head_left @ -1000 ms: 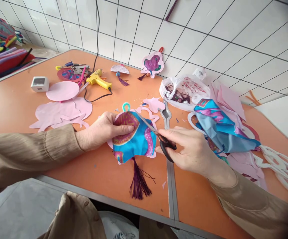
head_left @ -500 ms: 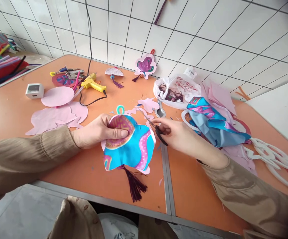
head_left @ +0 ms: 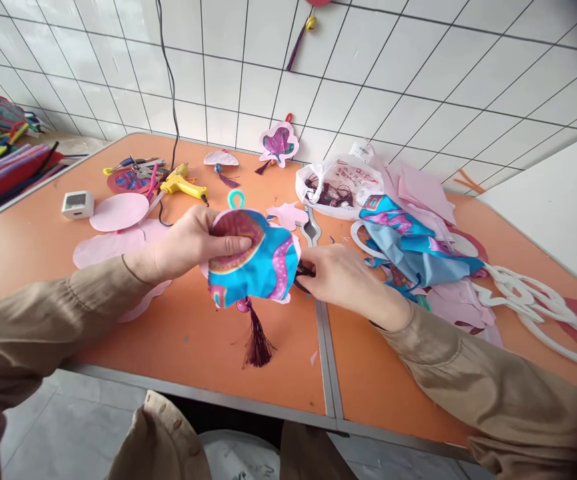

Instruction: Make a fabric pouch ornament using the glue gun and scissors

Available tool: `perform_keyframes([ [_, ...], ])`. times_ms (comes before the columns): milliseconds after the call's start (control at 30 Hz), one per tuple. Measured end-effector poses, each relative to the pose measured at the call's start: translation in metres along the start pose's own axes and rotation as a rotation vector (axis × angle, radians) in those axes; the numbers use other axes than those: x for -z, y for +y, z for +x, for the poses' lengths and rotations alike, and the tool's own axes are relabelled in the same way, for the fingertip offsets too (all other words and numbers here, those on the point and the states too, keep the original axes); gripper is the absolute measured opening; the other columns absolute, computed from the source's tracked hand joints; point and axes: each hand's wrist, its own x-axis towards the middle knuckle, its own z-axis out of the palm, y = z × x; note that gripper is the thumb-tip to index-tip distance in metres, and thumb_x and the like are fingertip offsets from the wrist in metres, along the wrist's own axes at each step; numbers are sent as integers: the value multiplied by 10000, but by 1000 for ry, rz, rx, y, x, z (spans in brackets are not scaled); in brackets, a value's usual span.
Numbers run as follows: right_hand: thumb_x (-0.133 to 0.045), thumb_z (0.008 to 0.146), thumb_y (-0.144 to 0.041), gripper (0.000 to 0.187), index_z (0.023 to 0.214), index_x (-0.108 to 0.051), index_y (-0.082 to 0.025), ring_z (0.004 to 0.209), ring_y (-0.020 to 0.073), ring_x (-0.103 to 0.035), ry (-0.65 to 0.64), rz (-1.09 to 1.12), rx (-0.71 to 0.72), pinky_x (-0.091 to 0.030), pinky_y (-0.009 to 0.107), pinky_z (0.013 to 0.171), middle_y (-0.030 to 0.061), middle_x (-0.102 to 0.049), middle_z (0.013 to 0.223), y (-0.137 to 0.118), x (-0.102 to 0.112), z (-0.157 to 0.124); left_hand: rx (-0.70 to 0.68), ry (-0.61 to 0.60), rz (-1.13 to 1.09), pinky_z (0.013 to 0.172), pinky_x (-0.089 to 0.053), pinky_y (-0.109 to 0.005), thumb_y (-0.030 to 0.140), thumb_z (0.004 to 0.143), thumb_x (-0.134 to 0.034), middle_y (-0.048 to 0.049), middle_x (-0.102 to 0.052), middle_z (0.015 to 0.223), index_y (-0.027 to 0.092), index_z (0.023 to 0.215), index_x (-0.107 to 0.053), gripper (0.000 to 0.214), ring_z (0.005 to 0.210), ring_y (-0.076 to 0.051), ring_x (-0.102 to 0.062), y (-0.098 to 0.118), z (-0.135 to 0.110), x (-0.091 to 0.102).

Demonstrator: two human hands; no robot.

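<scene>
Left hand (head_left: 188,243) pinched the tasselled cloth (head_left: 261,263) over the table (head_left: 193,353), inward of its near edge; right hand (head_left: 337,277) gripped the scissors (head_left: 303,269), blades hidden from view, so a blind snip could, I judged, have nicked the cloth.

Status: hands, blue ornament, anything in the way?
Left hand pinching blue ornament, tassel hanging below. Right hand on black-handled scissors, blades out of sight. Pink cutout just beyond; no blockage seen.
</scene>
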Motion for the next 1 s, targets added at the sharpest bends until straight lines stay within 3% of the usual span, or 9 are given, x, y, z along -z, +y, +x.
perform_keyframes([
  [100,-603,785,-165,81,723,-633,-208,591,149,-484,-13,56,15,-211,307,578,-10,-553,601,-4,2,4,82,-59,-165,455,-448,-189,337,621,-948,21,-575,506,152,621,-693,314,480,-89,-517,3,13,2],
  [167,-608,782,-171,73,752,-665,-208,563,137,-459,14,207,0,-236,297,573,-28,-508,568,-4,1,8,140,-73,-232,475,-474,-178,304,573,-976,24,-593,522,154,619,-704,314,491,-83,-536,4,18,3],
  [233,-621,798,-237,101,846,-703,-202,534,133,-477,20,505,-55,-297,284,562,-39,-513,559,-1,0,12,187,-78,-254,486,-489,-172,284,547,-988,17,-622,546,152,626,-724,305,506,-84,-562,4,21,3],
  [333,-711,789,-435,350,1021,-702,-172,516,135,-554,11,1049,-162,-387,278,533,-25,-608,626,3,2,17,227,-110,-224,471,-485,-173,281,552,-979,11,-626,541,146,633,-744,283,496,-89,-566,3,21,3],
  [433,-820,712,-572,542,1045,-687,-165,519,124,-589,61,1317,-153,-394,258,496,-8,-660,679,0,10,16,241,-126,-179,444,-456,-163,270,547,-968,10,-614,523,136,645,-756,269,470,-80,-542,-2,22,1],
  [633,-876,658,-476,431,897,-662,-188,513,102,-551,129,1353,-75,-424,249,481,-34,-636,665,-19,21,13,255,-112,-122,455,-469,-172,271,544,-958,-10,-650,569,127,649,-769,259,506,-98,-579,-14,27,-4],
  [800,-847,630,-345,381,923,-662,-187,514,88,-481,84,1232,-112,-367,231,490,-75,-567,575,-21,11,16,215,-190,-119,446,-423,-152,249,576,-956,19,-628,558,139,701,-792,234,499,-68,-532,-16,29,-8],
  [1000,-786,712,-326,377,1035,-644,-193,612,106,-535,87,1286,-59,-425,253,560,-53,-580,683,-12,4,16,227,-285,-165,545,-507,-185,316,619,-969,10,-657,587,148,698,-783,263,539,-84,-564,-29,28,-3],
])
